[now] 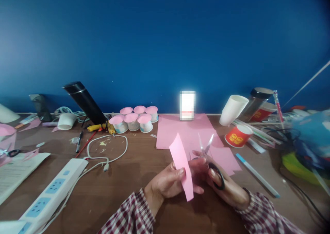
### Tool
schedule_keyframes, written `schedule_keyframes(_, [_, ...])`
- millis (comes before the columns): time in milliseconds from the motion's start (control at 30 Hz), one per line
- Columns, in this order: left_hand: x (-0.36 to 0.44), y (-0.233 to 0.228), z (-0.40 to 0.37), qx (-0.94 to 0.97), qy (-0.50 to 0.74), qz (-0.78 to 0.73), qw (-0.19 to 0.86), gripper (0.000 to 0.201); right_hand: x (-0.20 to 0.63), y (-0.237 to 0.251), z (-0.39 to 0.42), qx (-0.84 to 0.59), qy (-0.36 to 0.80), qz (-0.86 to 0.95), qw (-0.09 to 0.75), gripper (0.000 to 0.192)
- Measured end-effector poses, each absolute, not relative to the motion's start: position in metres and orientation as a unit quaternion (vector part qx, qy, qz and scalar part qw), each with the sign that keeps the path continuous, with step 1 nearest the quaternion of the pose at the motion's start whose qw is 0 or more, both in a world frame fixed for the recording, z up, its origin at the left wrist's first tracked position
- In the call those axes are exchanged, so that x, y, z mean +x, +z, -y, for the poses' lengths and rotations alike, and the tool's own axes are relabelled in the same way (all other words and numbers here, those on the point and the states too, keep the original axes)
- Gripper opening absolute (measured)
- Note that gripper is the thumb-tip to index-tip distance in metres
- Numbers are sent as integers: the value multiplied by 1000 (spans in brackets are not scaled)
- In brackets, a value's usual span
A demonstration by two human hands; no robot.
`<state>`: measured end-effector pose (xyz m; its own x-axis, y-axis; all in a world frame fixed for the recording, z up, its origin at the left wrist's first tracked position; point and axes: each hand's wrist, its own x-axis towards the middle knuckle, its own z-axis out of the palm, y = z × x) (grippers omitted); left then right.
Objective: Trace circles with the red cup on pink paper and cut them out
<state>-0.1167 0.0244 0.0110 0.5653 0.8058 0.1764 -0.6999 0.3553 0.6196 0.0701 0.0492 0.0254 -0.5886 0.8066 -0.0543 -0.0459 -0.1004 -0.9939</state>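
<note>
My left hand (pixel 167 179) pinches a narrow piece of pink paper (pixel 182 163) between thumb and fingers, held upright above the table. Close by on the right, my right hand (pixel 224 184) grips a pair of scissors (pixel 206 148) by the dark handles. The blades point away from me and stand apart in a V, clear of the paper piece. Behind both hands lie pink sheets (pixel 185 132) and a smaller pink offcut (pixel 227 158). Part of the scissors' handle is hidden by my fingers.
Paper cups topped with pink discs (pixel 131 118) stand at the back. A power strip (pixel 54 189) and a white cable (pixel 126 148) lie left, near a leaning black flask (pixel 86 103). On the right are a red cup (pixel 238 136), white cups (pixel 233 108) and a blue-white pen (pixel 257 175).
</note>
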Motion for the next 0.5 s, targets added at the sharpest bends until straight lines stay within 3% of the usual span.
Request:
schedule_keyframes(267, [-119,7,-27,323,459,-88,823,27,69,27,-45,-262,677,611,315,57])
schedule_keyframes(500, [-120,1,-24,321,439,-48,838,17,69,21,-40,-230,700,617,278,67])
